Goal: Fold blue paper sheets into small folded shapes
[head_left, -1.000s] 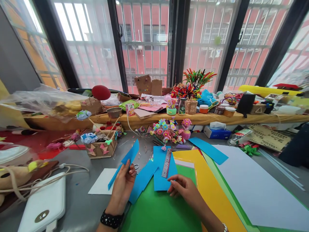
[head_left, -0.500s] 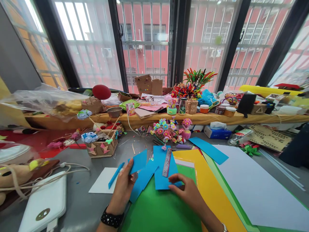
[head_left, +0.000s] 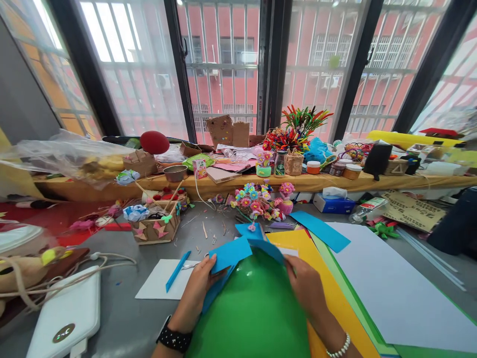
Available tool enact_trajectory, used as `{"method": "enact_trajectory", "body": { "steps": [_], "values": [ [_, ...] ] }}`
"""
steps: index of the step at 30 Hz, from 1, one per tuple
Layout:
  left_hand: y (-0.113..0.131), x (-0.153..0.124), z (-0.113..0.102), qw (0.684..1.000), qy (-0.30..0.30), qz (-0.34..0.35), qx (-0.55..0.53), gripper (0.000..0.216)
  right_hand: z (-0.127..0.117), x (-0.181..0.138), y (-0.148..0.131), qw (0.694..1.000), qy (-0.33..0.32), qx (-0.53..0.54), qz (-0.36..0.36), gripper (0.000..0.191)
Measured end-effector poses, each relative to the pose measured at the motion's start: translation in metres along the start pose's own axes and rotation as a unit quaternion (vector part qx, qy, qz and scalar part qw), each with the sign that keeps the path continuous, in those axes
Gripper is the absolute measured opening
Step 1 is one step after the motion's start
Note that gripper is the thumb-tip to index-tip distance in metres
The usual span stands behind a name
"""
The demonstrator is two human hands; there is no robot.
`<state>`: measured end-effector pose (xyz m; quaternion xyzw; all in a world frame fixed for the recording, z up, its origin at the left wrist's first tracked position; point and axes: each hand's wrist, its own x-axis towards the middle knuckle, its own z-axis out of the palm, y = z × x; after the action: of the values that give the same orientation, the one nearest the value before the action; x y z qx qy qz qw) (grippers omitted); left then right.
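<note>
Newly aloft: right hand's [head_left: 306, 284] blue paper [head_left: 267, 245]

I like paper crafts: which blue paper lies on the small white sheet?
The slim blue strip left of the left hand; the broader blue sheets are farther right.

Left hand [head_left: 199, 281]: bare; on the wrist, one wide black band [head_left: 174, 340], scattered with small white dots, a thin pale edge along its outer side, too small to identify. Right hand [head_left: 307, 286]: bare; on the wrist, one bracelet [head_left: 340, 346], single strand, round silvery-white beads, closely strung. Both forearms uncovered where visible.
</note>
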<state>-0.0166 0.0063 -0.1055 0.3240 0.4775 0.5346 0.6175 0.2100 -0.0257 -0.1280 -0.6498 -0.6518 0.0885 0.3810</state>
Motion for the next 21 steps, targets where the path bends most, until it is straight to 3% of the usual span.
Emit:
{"method": "enact_trajectory", "body": {
  "steps": [4,8,13,17,21],
  "values": [
    [-0.001,0.001,-0.002,1.000,0.000,0.011,0.016,0.013,-0.024,0.010,0.017,0.992,0.098,-0.004,0.083,0.039],
    [-0.001,0.001,-0.003,0.998,0.007,0.022,0.059,0.006,-0.044,0.020,0.038,0.980,0.131,-0.007,0.151,0.046],
    [0.000,0.003,-0.003,0.988,0.001,0.033,0.148,0.026,-0.052,0.024,0.059,0.980,0.090,-0.006,0.176,0.040],
    [0.003,0.005,-0.004,0.971,-0.032,0.062,0.228,0.029,-0.051,0.025,0.064,0.985,0.042,-0.010,0.165,0.035],
    [0.006,0.005,-0.006,0.941,-0.063,0.109,0.314,0.028,-0.045,0.024,0.059,0.991,-0.045,-0.017,0.124,0.020]
  ]
}}
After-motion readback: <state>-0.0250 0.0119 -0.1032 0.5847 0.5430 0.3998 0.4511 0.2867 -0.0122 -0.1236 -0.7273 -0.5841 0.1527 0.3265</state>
